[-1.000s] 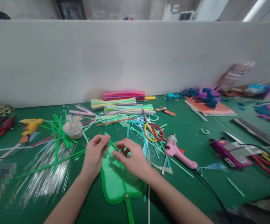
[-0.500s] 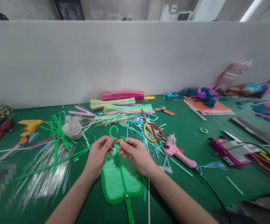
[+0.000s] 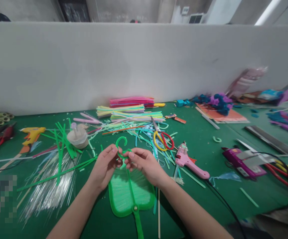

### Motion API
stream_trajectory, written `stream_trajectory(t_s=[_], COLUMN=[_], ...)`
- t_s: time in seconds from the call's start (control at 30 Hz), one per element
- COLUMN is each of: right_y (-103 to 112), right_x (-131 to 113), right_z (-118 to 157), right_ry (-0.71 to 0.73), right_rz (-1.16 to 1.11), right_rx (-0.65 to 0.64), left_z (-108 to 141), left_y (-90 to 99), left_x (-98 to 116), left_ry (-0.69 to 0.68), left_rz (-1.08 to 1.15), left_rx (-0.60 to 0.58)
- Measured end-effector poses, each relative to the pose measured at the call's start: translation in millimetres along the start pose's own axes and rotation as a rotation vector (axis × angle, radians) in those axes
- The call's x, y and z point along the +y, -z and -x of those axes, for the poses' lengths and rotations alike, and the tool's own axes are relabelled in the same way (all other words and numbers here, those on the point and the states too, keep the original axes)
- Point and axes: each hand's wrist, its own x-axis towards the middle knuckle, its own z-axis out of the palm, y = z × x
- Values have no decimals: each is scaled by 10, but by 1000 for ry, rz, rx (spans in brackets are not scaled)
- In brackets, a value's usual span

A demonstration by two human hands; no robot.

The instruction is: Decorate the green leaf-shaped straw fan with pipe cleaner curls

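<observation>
A green pipe cleaner [image 3: 122,140] is bent into a hook at its top, with a second bend lower down between my fingertips. My left hand [image 3: 107,166] pinches it from the left, and my right hand [image 3: 144,163] pinches its lower bend from the right. Directly beneath both hands lies a green hand fan [image 3: 126,202] with a pale ribbed face, a fuzzy green border and a small round bead where the handle joins. My fingers hide the fan's top edge, so I cannot tell whether the pipe cleaner touches it.
Scissors [image 3: 163,141] and a pink glue gun [image 3: 190,162] lie right of my hands, the gun's cord trailing toward me. Leftward are loose green pipe cleaners [image 3: 60,149], clear thin strips [image 3: 51,189], a cup [image 3: 77,136] and a yellow glue gun [image 3: 33,135]. A white partition [image 3: 139,63] stands behind.
The hook's open end has swung slightly, and the lower bend has been drawn in closer between my fingertips. Both hands stay in nearly the same place; the fan has not visibly moved.
</observation>
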Motion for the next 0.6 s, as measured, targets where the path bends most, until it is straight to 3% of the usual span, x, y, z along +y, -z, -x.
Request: stream_trajectory(t_s=[0.37,0.5,0.6], right_y=[30,36,78], right_x=[-63,-116,-188], right_z=[-1,7,22], right_ry=[70,135,195], right_rz=[262,431,556], right_rx=[72,74,163], left_z=[-13,-38,-29], left_y=[35,38,139], left_x=[22,83,172], left_ry=[62,68,38], left_rz=[-259,-497,-739], left_rx=[-77,-19,83])
